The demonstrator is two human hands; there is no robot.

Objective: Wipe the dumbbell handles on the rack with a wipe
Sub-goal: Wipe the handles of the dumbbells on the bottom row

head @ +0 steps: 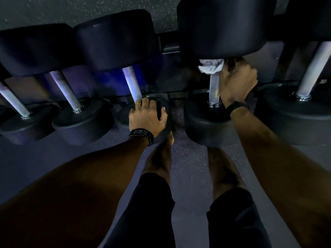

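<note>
Spanning the whole view above both hands, the rack (170, 44) carries a row of black dumbbells, each lying with one round head far from the person and one near. Below the hands lies the speckled floor (189, 158), with the person's legs over it. The dumbbell (206, 120) under the right hand (236, 83) has a large near head just below that hand's wrist and a larger far head directly above its knuckles. The neighbouring dumbbell (114, 40) sits to the left; its near head lies under the left hand (146, 117), which rests on top of it with fingers spread and curved over the edge, a ring on one finger and a beaded bracelet at the wrist. Its handle (132, 83) rises just left of those fingers. The right hand is curled round the metal handle (213, 88) of its dumbbell, grasping a crumpled white wipe (211, 66) against it. The wipe bunches out at the upper left of that hand, touching the bar just beneath the far head.
</note>
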